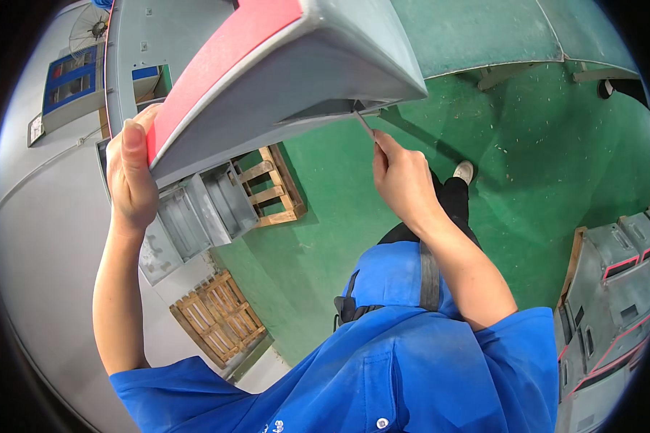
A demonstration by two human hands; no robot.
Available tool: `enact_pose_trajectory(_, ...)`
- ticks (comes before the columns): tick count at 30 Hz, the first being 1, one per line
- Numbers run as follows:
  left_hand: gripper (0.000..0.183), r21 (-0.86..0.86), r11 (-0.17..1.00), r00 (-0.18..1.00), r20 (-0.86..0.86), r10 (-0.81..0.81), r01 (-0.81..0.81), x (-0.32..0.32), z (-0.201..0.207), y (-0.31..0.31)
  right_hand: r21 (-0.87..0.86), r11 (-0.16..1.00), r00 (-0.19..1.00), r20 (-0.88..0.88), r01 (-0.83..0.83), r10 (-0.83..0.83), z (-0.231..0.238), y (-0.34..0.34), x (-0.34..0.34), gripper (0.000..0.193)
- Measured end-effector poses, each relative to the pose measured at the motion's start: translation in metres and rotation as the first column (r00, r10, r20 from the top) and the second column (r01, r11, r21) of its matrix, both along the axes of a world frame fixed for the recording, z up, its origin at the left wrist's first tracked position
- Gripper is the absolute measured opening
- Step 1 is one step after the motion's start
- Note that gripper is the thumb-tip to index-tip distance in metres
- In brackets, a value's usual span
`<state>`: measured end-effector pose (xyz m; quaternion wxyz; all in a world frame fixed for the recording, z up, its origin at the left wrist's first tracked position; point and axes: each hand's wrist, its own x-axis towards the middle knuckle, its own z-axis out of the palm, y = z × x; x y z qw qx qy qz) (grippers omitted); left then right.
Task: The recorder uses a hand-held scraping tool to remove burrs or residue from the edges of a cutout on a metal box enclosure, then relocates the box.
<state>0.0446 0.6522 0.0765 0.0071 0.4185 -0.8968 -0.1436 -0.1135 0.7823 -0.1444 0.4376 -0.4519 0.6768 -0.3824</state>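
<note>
A large grey casing (267, 94) with a broad pink-red band (224, 61) along one edge is tilted up in front of me. My left hand (131, 173) grips its left end, thumb on the near side and fingers behind the edge. Pinched in my right hand (404, 173) is a thin, flat grey hand tool (365, 125); its exact kind does not show. The tool's tip meets the edge of a long cut-out (325, 110) low on the casing's right part. The fingers of my left hand are partly hidden behind the casing.
Grey metal housings (202, 209) stand by a wooden pallet (274, 189) at left, with another pallet (220, 317) nearer. Grey housings with pink trim (607, 310) are stacked at right. A green-topped table (484, 32) is at the back; another person's shoe (605, 89) shows beside it.
</note>
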Motion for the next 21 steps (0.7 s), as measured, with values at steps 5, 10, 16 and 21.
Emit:
enact_pose_trajectory(5,0.059,-0.054,0.998,0.999,0.010,-0.032,0.032,0.001,-0.003,0.001,0.081,0.988,0.969,-0.202,-0.130,0.144,0.009,-0.004,-0.001,0.023)
enact_pose_trajectory(10,0.058,-0.021,1.000,1.000,0.009,0.014,-0.014,-0.006,0.001,0.004,0.026,0.998,0.982,-0.178,-0.052,0.055,-0.002,0.000,0.014,0.022)
enact_pose_trajectory(16,0.060,-0.033,0.999,1.000,-0.010,0.019,-0.019,-0.004,0.000,0.002,0.139,0.966,0.772,0.581,0.219,-0.259,-0.015,-0.009,0.015,0.024)
enact_pose_trajectory(21,0.062,-0.017,0.999,0.999,0.004,0.052,-0.052,-0.001,-0.001,0.002,0.102,0.981,0.913,0.359,0.167,-0.193,-0.015,0.017,0.007,0.025)
